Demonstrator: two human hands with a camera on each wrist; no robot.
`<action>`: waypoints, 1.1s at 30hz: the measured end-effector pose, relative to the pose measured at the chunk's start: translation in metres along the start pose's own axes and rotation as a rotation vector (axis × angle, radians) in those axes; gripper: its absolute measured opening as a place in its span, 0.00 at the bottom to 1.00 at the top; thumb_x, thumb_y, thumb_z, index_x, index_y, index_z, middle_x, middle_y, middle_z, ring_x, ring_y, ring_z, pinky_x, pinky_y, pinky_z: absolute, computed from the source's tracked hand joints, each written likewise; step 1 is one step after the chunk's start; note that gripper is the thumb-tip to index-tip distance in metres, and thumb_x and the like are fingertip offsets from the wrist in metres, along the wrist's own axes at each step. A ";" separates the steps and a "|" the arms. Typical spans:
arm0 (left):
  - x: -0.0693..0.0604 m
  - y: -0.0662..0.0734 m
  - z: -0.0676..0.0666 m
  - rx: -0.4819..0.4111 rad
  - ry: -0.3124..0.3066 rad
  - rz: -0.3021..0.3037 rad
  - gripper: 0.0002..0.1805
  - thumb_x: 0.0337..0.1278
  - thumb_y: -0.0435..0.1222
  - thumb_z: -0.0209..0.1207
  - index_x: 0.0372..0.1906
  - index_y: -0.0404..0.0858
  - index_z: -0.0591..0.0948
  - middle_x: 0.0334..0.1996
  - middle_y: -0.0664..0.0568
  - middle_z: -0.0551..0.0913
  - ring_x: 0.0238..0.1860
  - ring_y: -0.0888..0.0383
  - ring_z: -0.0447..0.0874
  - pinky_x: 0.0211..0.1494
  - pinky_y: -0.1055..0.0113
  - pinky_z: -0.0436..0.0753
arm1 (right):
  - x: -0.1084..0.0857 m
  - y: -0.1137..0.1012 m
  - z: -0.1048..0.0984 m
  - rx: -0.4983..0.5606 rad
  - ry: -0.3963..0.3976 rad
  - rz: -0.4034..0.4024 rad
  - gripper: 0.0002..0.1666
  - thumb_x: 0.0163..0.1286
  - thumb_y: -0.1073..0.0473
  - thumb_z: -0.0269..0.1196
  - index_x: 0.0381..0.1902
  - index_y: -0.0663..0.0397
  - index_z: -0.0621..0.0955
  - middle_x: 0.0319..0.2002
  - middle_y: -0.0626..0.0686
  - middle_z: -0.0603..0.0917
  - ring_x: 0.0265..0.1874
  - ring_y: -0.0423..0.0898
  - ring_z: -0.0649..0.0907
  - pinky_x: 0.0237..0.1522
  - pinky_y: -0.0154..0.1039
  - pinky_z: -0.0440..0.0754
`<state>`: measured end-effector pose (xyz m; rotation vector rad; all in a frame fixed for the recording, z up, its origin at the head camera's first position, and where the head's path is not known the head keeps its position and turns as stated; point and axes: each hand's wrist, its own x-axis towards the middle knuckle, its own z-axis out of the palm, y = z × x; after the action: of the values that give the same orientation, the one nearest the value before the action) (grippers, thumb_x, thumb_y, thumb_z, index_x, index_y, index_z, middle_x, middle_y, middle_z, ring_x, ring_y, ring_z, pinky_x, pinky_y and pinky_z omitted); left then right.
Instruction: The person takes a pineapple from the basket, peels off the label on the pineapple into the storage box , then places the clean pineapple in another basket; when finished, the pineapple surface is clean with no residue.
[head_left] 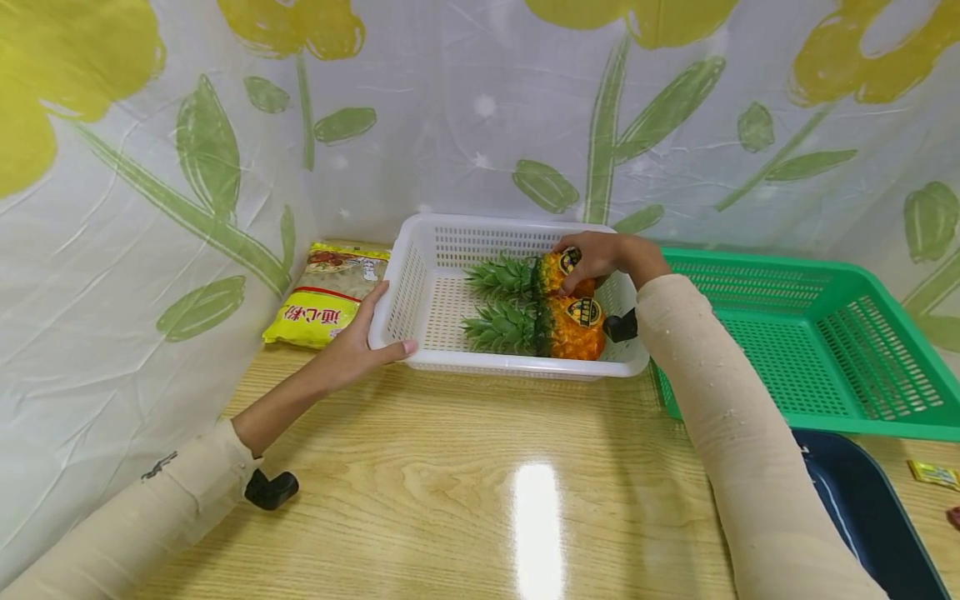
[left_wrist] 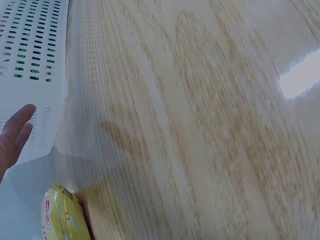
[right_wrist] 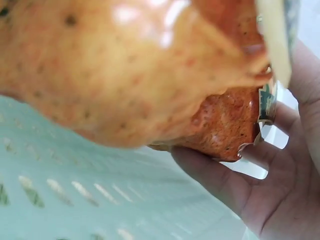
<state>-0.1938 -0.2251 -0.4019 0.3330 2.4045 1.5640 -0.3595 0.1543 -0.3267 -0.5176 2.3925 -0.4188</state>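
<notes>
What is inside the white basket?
Two pineapples lie side by side in the white basket, crowns toward its left end. The right hand partly covers the farther pineapple it grips; whatever lies beneath both is hidden.

Yellow macaroni bag (head_left: pixel 333 293), just left of my left fingers (head_left: pixel 372 303): large pink characters (head_left: pixel 311 315) on it appear to read 通心粉; smaller white characters (head_left: pixel 371 268) near its far edge are too small to make out. Beside my right fingers (head_left: pixel 577 277), a round black-and-gold label (head_left: pixel 570 260) sits on the pineapple (head_left: pixel 550 271) I grip. A matching second label (head_left: pixel 584 312) marks another pineapple (head_left: pixel 573 340) just nearer me than those fingers. Both carry lettering I cannot read.
</notes>
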 end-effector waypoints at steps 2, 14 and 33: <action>0.000 0.000 0.000 0.003 0.003 -0.001 0.58 0.64 0.45 0.64 0.81 0.55 0.31 0.77 0.38 0.56 0.70 0.39 0.69 0.71 0.40 0.66 | 0.002 0.002 0.000 -0.014 0.010 -0.008 0.50 0.65 0.48 0.70 0.78 0.50 0.60 0.79 0.62 0.50 0.74 0.64 0.60 0.66 0.61 0.70; 0.001 0.001 0.000 0.011 0.000 -0.009 0.58 0.64 0.46 0.64 0.81 0.57 0.31 0.76 0.37 0.58 0.70 0.37 0.69 0.69 0.38 0.69 | 0.001 0.008 0.001 0.001 0.052 -0.009 0.48 0.63 0.47 0.71 0.76 0.49 0.63 0.79 0.63 0.52 0.74 0.64 0.60 0.64 0.60 0.72; 0.004 0.003 -0.001 0.016 -0.010 -0.001 0.58 0.64 0.45 0.64 0.81 0.55 0.31 0.75 0.36 0.59 0.69 0.38 0.70 0.68 0.39 0.70 | -0.005 0.006 -0.006 0.009 0.093 -0.014 0.50 0.62 0.45 0.72 0.76 0.49 0.62 0.79 0.63 0.51 0.74 0.64 0.60 0.65 0.61 0.71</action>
<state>-0.1974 -0.2239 -0.3992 0.3421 2.4108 1.5393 -0.3609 0.1629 -0.3222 -0.5208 2.4760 -0.4691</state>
